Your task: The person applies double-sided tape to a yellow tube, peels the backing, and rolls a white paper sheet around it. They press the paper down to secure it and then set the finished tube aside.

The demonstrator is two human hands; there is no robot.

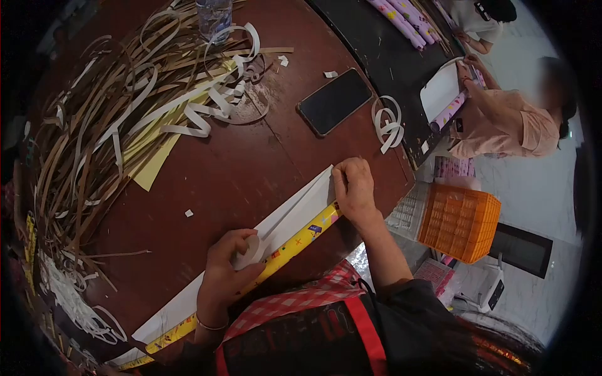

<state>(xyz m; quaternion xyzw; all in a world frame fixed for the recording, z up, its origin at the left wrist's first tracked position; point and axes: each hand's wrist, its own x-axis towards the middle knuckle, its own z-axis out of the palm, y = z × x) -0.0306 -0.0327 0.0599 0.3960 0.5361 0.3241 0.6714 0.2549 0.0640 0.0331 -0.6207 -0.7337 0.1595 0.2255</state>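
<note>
White strip bundle, left of the left hand. Brown strips, big messy heap, left of and beyond the left hand. Yellow sheet partly under the heap on the reddish-brown bench. Clear cup well beyond the left hand. Left hand: fingers and thumb curled round a pale round item, exact type unclear. Patterned paper, yellow print plus white side, long and narrow, runs slantwise under the left hand and up to the right hand. Phone beyond the right hand, dark screen up. Right hand: pinching the paper's far end. White coil beyond the right hand, near the phone. Orange crate right of the right hand, off the bench. Another person farther right, hands at a patterned roll.
</note>
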